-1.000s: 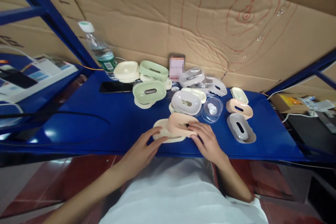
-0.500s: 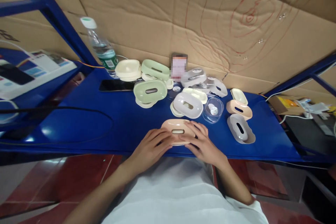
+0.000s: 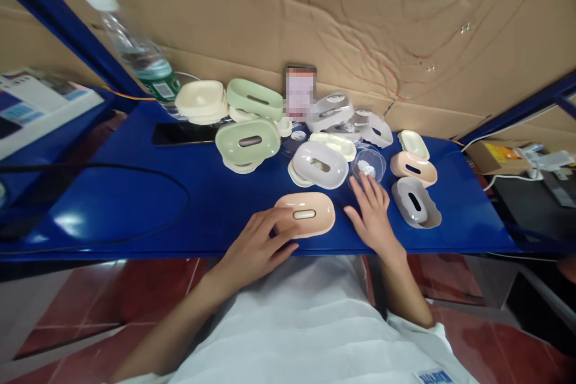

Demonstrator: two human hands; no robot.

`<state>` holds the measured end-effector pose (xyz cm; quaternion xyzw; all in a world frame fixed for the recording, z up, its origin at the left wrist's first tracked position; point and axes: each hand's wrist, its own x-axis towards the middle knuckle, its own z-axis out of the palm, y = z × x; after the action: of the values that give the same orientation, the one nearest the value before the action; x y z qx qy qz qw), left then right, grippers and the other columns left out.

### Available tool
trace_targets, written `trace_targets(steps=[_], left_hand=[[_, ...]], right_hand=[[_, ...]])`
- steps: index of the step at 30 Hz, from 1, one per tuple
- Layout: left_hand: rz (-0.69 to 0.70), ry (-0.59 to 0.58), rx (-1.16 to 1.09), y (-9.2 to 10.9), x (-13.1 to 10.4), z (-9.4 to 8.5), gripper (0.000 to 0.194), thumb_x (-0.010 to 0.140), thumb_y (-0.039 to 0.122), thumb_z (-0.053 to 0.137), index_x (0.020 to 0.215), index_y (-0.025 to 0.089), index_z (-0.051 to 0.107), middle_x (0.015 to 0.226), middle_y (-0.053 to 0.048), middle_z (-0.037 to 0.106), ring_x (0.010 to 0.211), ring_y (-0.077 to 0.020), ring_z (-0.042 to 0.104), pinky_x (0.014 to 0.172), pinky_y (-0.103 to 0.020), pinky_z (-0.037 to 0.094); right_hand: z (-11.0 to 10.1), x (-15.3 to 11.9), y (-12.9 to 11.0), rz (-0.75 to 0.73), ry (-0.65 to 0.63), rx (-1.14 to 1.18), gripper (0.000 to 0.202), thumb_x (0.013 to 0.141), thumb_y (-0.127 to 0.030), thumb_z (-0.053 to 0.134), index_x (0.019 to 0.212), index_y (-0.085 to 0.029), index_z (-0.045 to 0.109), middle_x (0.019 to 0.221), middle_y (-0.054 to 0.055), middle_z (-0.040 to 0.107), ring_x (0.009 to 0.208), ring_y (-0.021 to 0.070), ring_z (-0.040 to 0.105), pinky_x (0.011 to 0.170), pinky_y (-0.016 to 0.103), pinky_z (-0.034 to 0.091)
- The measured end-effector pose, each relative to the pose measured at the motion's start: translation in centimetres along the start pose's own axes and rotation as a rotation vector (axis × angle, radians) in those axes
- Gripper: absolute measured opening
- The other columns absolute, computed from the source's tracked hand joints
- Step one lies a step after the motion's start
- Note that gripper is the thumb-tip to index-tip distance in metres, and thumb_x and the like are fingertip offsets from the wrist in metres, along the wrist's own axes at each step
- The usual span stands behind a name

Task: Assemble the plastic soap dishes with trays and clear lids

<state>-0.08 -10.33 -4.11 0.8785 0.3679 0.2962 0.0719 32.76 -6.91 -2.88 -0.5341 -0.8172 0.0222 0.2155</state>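
Observation:
A shallow peach oval dish (image 3: 321,223) with a slot in its middle lies near the table's front edge; something pale shows through the slot. My left hand (image 3: 258,243) lies over its left end, fingers stretched out and touching it, the thumb off the near rim. Apart from the dish, my right hand (image 3: 372,213) reaches forward with spread fingers. Its fingertips overlap the near side of a clear plastic container (image 3: 375,162); whether they touch it I cannot tell. Just behind the peach dish, a grey slotted dish (image 3: 335,175) sits tilted on a cream piece (image 3: 297,175).
Green slotted dishes (image 3: 231,141), cream boxes (image 3: 200,96) and a water bottle (image 3: 157,75) stand at back left, by a dark phone (image 3: 180,134). Grey covers (image 3: 330,111) lie at the back. Right are a peach piece (image 3: 423,174) and a grey wavy-edged one (image 3: 432,216).
My right hand has let go of the peach dish and moved right and forward toward the clear container. My left hand stays on the dish. The whole view has shifted.

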Motion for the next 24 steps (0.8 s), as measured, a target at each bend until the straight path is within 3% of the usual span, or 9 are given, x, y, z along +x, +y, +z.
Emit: trace_targets(steps=[2,5,7,9,12,14,20,24], left_hand=[[-0.022,0.031,0.014,0.1,0.0,0.1,0.041,0.102,0.027,0.072,0.142,0.026,0.064,0.159,-0.018,0.053,0.148,-0.0372,0.054,0.118,-0.056,0.052],[-0.076,0.037,0.001,0.1,0.2,0.2,0.049,0.103,0.028,0.072,0.149,0.023,0.057,0.166,-0.022,0.044,0.156,-0.0398,0.046,0.122,-0.060,0.050],[-0.096,0.026,-0.036,0.1,0.3,0.1,0.042,0.104,0.027,0.070,0.145,0.022,0.059,0.164,-0.021,0.047,0.157,-0.0383,0.046,0.123,-0.058,0.050],[-0.079,0.001,-0.105,0.0,0.2,-0.1,0.030,0.105,0.026,0.069,0.135,0.022,0.063,0.159,-0.018,0.053,0.155,-0.0355,0.049,0.124,-0.053,0.051],[-0.051,-0.050,-0.191,-0.1,0.0,-0.4,0.020,0.105,0.029,0.069,0.124,0.023,0.068,0.159,-0.015,0.055,0.152,-0.0326,0.055,0.123,-0.047,0.054],[-0.086,-0.079,-0.202,-0.2,-0.2,-0.5,0.023,0.104,0.032,0.070,0.126,0.025,0.069,0.163,-0.014,0.052,0.150,-0.0322,0.058,0.120,-0.046,0.056],[-0.239,-0.124,-0.298,-0.8,0.2,-0.3,0.074,0.097,0.035,0.079,0.161,0.031,0.044,0.171,-0.016,0.046,0.153,-0.0335,0.054,0.120,-0.050,0.055],[-0.233,-0.132,-0.327,-1.0,0.1,0.1,0.081,0.098,0.038,0.079,0.167,0.032,0.036,0.171,-0.015,0.048,0.156,-0.0328,0.051,0.126,-0.053,0.049]], right_hand=[[0.3,0.0,0.3,0.088,0.005,-0.074,0.065,0.114,-0.051,0.045,0.173,-0.026,0.031,0.172,0.019,0.043,0.163,0.0400,0.031,0.128,0.072,0.022],[0.6,0.1,0.3,0.121,0.050,-0.124,0.056,0.108,-0.059,0.059,0.150,-0.023,0.059,0.147,0.019,0.061,0.148,0.0405,0.048,0.127,0.070,0.026],[0.6,0.1,0.3,0.160,0.115,-0.129,0.047,0.103,-0.062,0.066,0.128,-0.023,0.069,0.128,0.017,0.064,0.133,0.0391,0.057,0.122,0.068,0.035],[0.6,0.0,0.6,0.212,0.194,-0.106,0.042,0.103,-0.060,0.066,0.120,-0.022,0.070,0.120,0.016,0.064,0.123,0.0377,0.060,0.114,0.065,0.044],[0.1,-0.2,1.4,0.279,0.292,-0.079,0.041,0.106,-0.052,0.063,0.132,-0.020,0.066,0.135,0.021,0.060,0.136,0.0405,0.056,0.113,0.065,0.047],[-0.5,-0.4,2.1,0.291,0.292,-0.067,0.043,0.107,-0.046,0.061,0.141,-0.020,0.062,0.147,0.022,0.058,0.145,0.0410,0.052,0.116,0.066,0.046],[-3.1,-1.4,2.8,0.225,0.366,0.077,0.032,0.108,-0.038,0.060,0.136,-0.024,0.067,0.137,0.014,0.073,0.129,0.0320,0.070,0.111,0.053,0.057],[-2.5,-1.7,2.6,0.176,0.310,-0.039,0.055,0.106,-0.051,0.065,0.153,-0.024,0.058,0.155,0.018,0.063,0.142,0.0385,0.061,0.116,0.062,0.052]])
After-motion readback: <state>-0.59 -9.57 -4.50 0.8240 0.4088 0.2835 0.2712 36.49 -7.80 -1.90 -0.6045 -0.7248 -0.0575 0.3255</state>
